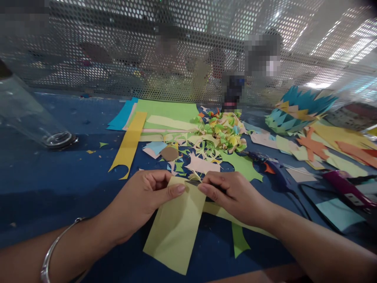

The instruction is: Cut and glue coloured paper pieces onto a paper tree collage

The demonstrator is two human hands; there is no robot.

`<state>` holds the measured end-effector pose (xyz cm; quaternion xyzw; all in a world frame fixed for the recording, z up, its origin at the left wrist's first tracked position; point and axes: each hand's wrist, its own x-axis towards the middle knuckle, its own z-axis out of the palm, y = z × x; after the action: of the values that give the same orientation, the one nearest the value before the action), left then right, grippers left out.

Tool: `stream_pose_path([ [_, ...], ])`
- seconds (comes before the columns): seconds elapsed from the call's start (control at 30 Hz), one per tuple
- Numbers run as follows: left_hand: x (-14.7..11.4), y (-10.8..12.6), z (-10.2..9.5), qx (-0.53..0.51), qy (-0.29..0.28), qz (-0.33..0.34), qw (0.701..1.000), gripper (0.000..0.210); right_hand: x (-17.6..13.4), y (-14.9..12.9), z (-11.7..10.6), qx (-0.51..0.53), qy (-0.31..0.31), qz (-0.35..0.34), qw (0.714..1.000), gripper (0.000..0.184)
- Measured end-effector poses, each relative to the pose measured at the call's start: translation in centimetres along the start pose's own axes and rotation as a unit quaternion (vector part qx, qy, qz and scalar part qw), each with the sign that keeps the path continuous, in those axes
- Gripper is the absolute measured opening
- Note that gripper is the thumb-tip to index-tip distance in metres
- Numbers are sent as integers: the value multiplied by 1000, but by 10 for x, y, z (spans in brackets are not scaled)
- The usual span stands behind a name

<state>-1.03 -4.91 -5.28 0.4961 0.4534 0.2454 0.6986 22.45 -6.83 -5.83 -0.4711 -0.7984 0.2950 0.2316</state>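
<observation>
Pale yellow paper [176, 232] shows against a blue table [59, 184] near its front edge. Toward the back edge, a lime-green sheet [167, 112] tops pink and bright-blue sheets [120, 116] beside a mustard strip [131, 135]. Toward the right edge are a purple power strip [346, 188] and a navy glue gun [278, 175]. Round holes pattern the grey screen [118, 74] beyond.

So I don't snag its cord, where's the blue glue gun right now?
In the head view, the blue glue gun lies right of centre, beyond the right hand, between the green paper scrap and the purple power strip.
</observation>
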Motion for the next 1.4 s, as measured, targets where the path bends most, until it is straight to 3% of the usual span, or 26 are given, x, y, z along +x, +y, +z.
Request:
stream_pose_path([
  [0.87, -3, 2, 6, -16, -17, -29, 999, 20, -2, -3, 1, -15, 8, -9, 1000, 38],
  [1.2, -3, -3, 4, 27, -22, -2, 999, 23, -1, -2, 3, -18, 0, -22, 1000, 38],
  [1.4, -1, -4, 4, -15, -39, -17, 999, 28, -2, -2, 2, -11, 0, -26, 1000, 37],
])
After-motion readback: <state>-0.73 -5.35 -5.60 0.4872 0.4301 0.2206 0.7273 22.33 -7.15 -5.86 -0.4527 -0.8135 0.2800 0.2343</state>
